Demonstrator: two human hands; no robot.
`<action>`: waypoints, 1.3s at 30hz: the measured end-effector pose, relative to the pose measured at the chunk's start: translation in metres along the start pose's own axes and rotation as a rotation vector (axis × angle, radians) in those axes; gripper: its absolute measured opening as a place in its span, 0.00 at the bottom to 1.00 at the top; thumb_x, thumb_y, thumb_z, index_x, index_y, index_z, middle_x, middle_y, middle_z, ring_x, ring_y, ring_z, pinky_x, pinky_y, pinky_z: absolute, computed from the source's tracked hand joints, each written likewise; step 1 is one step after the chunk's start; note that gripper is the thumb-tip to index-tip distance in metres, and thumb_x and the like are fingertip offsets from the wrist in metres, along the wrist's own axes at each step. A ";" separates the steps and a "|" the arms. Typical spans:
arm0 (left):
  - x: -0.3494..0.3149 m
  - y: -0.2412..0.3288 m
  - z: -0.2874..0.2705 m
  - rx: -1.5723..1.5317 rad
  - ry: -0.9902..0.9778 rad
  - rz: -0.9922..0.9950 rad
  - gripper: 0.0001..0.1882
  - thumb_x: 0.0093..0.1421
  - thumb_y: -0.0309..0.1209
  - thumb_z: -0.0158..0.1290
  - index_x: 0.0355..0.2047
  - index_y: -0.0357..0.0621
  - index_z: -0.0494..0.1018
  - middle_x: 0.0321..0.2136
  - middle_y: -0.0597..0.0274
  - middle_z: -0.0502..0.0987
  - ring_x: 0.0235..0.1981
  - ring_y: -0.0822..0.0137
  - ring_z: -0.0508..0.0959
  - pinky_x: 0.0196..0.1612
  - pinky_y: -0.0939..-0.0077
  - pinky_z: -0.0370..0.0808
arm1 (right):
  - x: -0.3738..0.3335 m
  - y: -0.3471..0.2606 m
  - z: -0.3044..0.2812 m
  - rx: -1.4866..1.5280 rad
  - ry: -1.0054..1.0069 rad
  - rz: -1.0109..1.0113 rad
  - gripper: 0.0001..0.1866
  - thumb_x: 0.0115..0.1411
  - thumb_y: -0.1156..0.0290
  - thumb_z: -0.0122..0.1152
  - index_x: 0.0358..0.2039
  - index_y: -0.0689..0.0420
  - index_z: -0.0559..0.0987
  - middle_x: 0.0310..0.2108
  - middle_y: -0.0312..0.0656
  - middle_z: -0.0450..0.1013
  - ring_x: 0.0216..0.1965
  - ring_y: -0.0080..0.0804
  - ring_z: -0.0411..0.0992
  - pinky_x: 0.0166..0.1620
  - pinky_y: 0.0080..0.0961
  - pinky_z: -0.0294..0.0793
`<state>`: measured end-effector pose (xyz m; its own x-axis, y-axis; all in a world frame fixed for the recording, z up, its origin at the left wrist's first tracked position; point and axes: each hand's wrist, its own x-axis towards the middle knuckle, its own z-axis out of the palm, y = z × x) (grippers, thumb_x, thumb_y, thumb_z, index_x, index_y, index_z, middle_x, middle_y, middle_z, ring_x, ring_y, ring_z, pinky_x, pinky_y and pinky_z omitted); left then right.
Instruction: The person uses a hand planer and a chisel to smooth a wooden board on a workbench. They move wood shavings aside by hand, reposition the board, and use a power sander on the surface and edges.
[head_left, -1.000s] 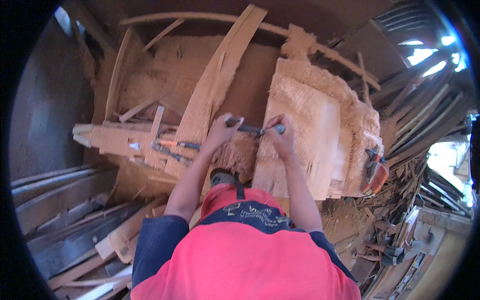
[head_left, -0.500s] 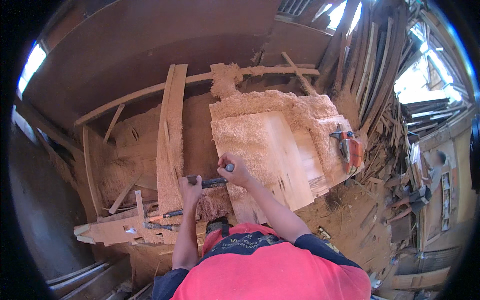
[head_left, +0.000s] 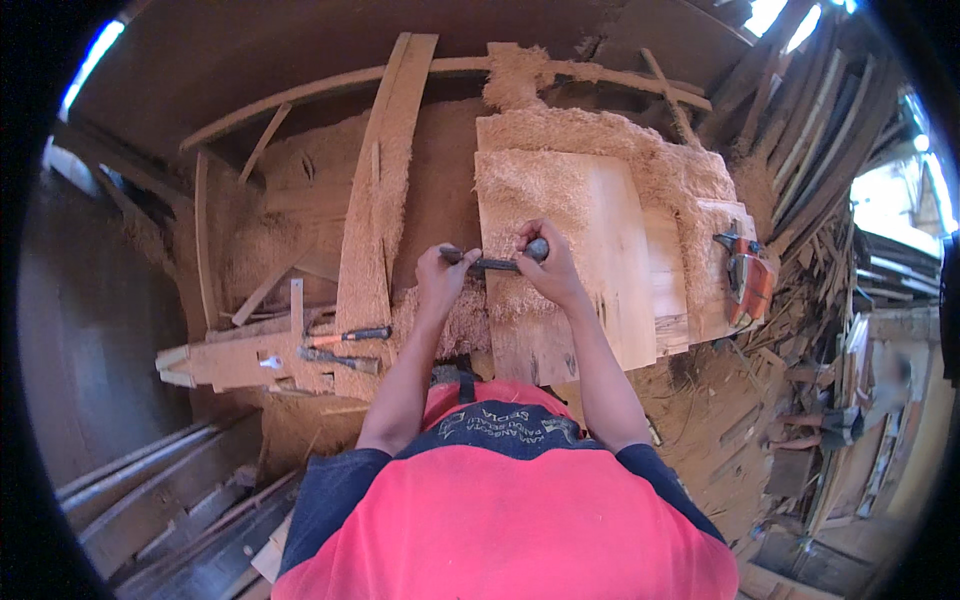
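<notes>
Both my hands grip a dark, bar-shaped tool point(head_left: 496, 265), one at each end, held over the near left edge of a pale wooden board point(head_left: 620, 260). My left hand point(head_left: 440, 275) is closed round its dark left end. Closed near a rounded grey knob at the other end is my right hand point(head_left: 550, 265). The bar between them is thin; its exact kind does not show. Curly wood shavings point(head_left: 535, 190) cover part of the board. Whether the tool touches the wood I cannot tell.
On the left beam point(head_left: 225, 368) lie an orange-and-black handled tool point(head_left: 350, 335) and a dark-ended tool point(head_left: 340, 360). An orange-and-black power tool point(head_left: 747, 278) rests on the boards' right side. Stacked planks point(head_left: 820, 150) lean at far right, near another person point(head_left: 840, 425).
My view has shifted, so the bench sits higher in the picture. Both hands have moved forward with the tool, still gripping it, and its right end has come over the board.
</notes>
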<state>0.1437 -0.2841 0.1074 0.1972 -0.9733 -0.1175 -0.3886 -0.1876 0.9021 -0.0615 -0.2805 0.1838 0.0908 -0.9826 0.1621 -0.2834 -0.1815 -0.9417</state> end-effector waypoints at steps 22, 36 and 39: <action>0.008 0.009 0.002 0.161 -0.050 0.285 0.21 0.53 0.48 0.66 0.28 0.40 0.80 0.27 0.48 0.76 0.33 0.47 0.77 0.38 0.57 0.73 | -0.019 -0.020 -0.028 -0.045 0.034 0.154 0.21 0.56 0.67 0.73 0.49 0.55 0.78 0.38 0.39 0.78 0.46 0.28 0.76 0.50 0.28 0.77; 0.043 -0.013 0.013 0.119 -0.314 0.263 0.23 0.63 0.40 0.62 0.16 0.45 0.67 0.17 0.73 0.66 0.22 0.77 0.64 0.27 0.76 0.63 | -0.031 -0.010 -0.036 -0.314 0.183 -0.038 0.26 0.50 0.58 0.73 0.43 0.58 0.75 0.39 0.48 0.75 0.41 0.51 0.75 0.43 0.40 0.75; 0.044 -0.002 0.015 0.190 -0.378 0.157 0.23 0.62 0.42 0.63 0.17 0.42 0.68 0.17 0.70 0.67 0.24 0.74 0.65 0.29 0.73 0.65 | -0.033 -0.033 -0.032 -0.403 0.212 0.185 0.25 0.51 0.59 0.72 0.45 0.57 0.75 0.42 0.49 0.76 0.44 0.51 0.75 0.45 0.41 0.75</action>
<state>0.1400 -0.3282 0.0944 -0.2062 -0.9652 -0.1608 -0.5525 -0.0208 0.8333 -0.0854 -0.2435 0.2184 -0.1806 -0.9786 0.0990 -0.6270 0.0370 -0.7782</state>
